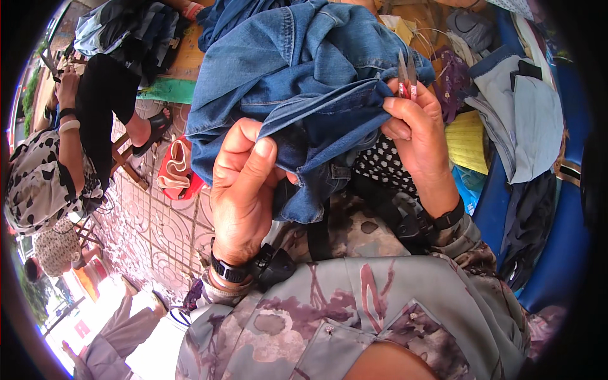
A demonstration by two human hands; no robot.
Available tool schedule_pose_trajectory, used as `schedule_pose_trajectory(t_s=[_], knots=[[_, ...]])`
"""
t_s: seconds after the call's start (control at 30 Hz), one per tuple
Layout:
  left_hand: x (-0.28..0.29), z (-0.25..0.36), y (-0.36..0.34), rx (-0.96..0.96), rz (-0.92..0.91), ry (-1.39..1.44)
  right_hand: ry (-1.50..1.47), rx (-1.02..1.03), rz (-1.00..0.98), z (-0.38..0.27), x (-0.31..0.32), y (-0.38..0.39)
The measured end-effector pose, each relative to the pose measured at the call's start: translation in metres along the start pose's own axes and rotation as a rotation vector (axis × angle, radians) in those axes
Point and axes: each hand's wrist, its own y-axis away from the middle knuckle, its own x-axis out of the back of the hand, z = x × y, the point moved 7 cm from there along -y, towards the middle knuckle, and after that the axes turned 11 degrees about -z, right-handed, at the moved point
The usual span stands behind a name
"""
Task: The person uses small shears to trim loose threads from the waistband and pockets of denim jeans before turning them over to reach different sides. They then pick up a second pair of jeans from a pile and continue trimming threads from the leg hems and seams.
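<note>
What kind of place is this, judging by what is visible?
Probably an open-air garment workplace: the left hand grips a blue denim garment, the right hand holds thread snips, and clothes lie piled nearby.

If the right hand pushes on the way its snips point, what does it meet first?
The right hand holds thread snips pointing up and away; their tips already lie against the blue denim garment, so probably that fold, though depth is unclear.

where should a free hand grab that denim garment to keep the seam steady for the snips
Grip the folded dark-blue edge of the denim garment in the span between the two hands, coming from above. That fold is already pulled into a firm ridge between the left hand and the right hand, while the rest hangs loose and bunched. Probably keep clear of the thread snips by the right fingertips.
</note>
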Motion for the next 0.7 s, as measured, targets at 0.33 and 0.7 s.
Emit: schedule_pose_trajectory(t_s=[0.33,0.7], knots=[[-0.009,0.003,-0.013,0.130,0.101,-0.307,0.472,0.279,0.176,-0.037,-0.004,0.012],[-0.030,0.002,-0.024,0.119,-0.034,-0.453,1.173,0.306,-0.296,-0.038,-0.086,0.032]])
